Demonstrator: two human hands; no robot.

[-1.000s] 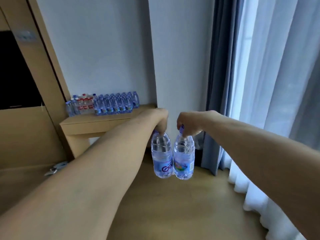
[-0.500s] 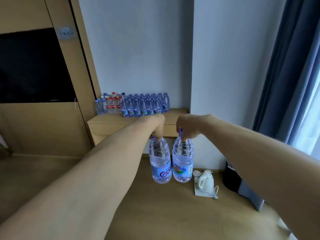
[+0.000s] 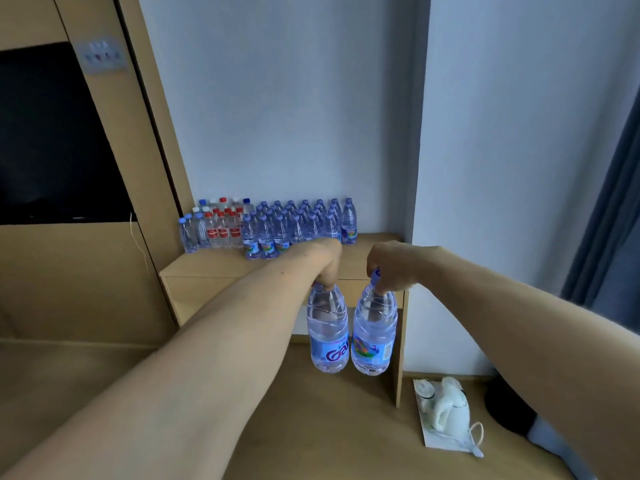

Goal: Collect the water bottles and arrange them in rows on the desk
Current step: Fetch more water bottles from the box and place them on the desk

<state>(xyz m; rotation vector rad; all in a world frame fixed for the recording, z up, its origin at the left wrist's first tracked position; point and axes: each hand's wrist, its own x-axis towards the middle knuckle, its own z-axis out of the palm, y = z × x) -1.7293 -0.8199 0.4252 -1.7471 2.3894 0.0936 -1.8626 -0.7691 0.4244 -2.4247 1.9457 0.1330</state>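
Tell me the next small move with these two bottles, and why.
Probably lift both forward onto the desk. The left hand and right hand each grip a bottle by the neck, left bottle and right bottle, hanging below the desktop, and bare desktop lies in front of the rows already standing there.

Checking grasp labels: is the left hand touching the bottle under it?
Touching: head view shows the left hand pinching the left bottle by its neck.

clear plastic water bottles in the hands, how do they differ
The clear plastic left bottle in the left hand shows purple lettering; the right bottle in the right hand shows a colourful picture and barcode. The left bottle's cap is hidden; the right bottle's blue cap peeks out. Both hang upright.
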